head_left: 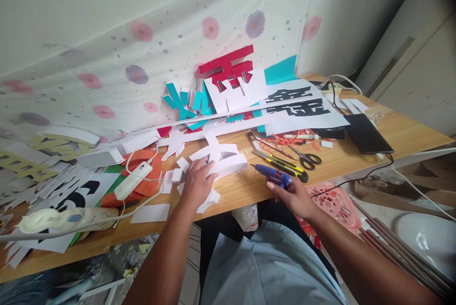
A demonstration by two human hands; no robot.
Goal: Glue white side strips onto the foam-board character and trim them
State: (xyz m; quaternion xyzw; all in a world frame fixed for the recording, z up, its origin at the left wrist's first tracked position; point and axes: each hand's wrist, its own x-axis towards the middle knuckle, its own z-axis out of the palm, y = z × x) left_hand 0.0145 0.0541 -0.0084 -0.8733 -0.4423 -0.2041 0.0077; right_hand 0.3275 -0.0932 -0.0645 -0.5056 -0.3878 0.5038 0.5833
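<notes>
My right hand (294, 195) is closed around a blue hot glue gun (272, 173), whose nozzle points left, toward the white piece. A raised white cut-out character (228, 165) with paper-like side walls lies at the table's front edge. My left hand (197, 181) rests over its left part, fingers bent onto it; the palm side and part of the piece are hidden. Small white blocks (177, 175) lie beside the left fingers. Just beyond the glue gun are a yellow-and-black utility knife (285, 167) and black-handled scissors (309, 159).
Red (228, 65) and teal cut-out characters (178, 100) lean at the back near a printed sheet (299, 105). A black tablet-like device (368, 133) lies at right. A white power strip (132, 180) and its cables cross the left side. A pink basket (331, 205) stands below.
</notes>
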